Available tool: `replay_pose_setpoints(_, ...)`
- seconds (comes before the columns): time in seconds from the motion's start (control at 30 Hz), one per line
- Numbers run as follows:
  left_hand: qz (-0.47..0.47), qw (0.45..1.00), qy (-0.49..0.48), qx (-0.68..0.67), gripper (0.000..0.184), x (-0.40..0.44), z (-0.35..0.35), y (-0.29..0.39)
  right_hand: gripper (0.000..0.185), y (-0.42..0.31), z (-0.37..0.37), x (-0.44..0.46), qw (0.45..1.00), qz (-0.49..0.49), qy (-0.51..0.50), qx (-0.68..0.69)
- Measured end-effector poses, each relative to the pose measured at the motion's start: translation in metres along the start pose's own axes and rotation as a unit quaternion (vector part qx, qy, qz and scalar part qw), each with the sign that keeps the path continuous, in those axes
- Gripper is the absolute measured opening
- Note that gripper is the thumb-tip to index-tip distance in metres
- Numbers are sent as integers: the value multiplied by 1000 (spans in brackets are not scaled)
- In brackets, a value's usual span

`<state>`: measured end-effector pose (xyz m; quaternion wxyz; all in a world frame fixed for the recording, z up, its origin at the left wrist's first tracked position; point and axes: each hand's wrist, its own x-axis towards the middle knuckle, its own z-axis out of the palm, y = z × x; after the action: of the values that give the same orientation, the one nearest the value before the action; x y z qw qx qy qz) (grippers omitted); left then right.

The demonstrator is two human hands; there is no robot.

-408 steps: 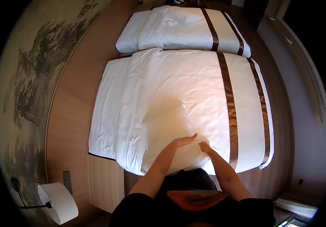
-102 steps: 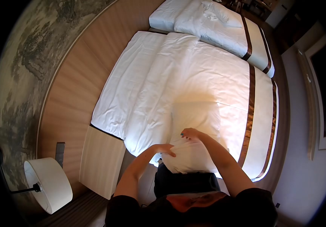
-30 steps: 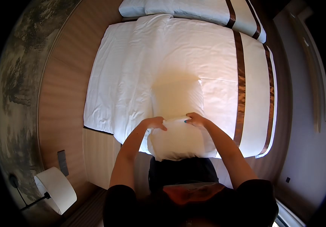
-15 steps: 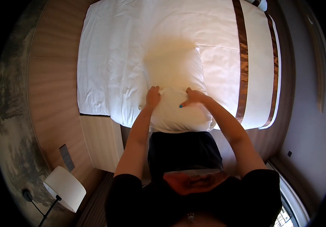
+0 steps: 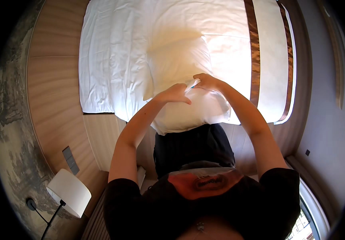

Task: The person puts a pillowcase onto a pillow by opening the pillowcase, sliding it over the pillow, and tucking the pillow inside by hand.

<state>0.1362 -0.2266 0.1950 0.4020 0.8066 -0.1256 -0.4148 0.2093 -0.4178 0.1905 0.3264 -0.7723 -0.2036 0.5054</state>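
The white pillow (image 5: 174, 70) lies on the near side of the bed (image 5: 120, 60), its lower end reaching past the mattress edge to the person's dark trousers (image 5: 194, 148); whether it presses on them cannot be told. Over its middle, a fold of cloth (image 5: 191, 85) stands up between the hands. The right hand (image 5: 208, 83) pinches one end of it; the left hand (image 5: 174, 94) is at the other end, thumb spread away from the fingers, and I cannot tell whether it has closed on the cloth. To handle this well, both hands should probably take the cloth firmly, pull evenly, and work its slack out towards the corners, with the lower end steadied so the pillow does not slide off. No label or brand shows on the pillow or bed. Past the hands, the black shirt (image 5: 198, 212) bears a reddish print (image 5: 204, 183) with lettering too small to read. Left of the bed, nothing readable shows on the switch plate (image 5: 71, 160) or lamp (image 5: 69, 192)
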Motion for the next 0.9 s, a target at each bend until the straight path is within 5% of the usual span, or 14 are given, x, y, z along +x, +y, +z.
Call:
replay_pose_setpoints(0.2,-5,999,15,34,44,-4,-6,21,57,17,6,-11,995,31,-87,-27)
replay_pose_setpoints(0.3,18,998,22,58,41,3,-4,15,70,-34,-8,-54,964,70,-177,-184)
replay_pose_setpoints(0.43,59,987,145,38,40,9,9,0,65,-7,-1,-49,967,-18,-158,-197)
replay_pose_setpoints(0.53,58,970,229,59,44,16,14,-5,55,-2,2,-45,962,-69,-42,-262)
replay_pose_setpoints(0.63,-4,972,234,-28,51,14,8,3,39,0,-2,-37,985,-58,49,-158)
replay_pose_setpoints(0.73,-75,972,215,-62,52,-2,7,29,25,3,-6,-28,969,-162,129,-133)
replay_pose_setpoints(0.83,-10,980,184,72,48,-19,7,45,18,3,-5,-16,945,-203,201,-162)
replay_pose_setpoints(0.9,-40,977,203,58,48,-9,3,23,23,2,-1,-11,966,-140,174,-134)
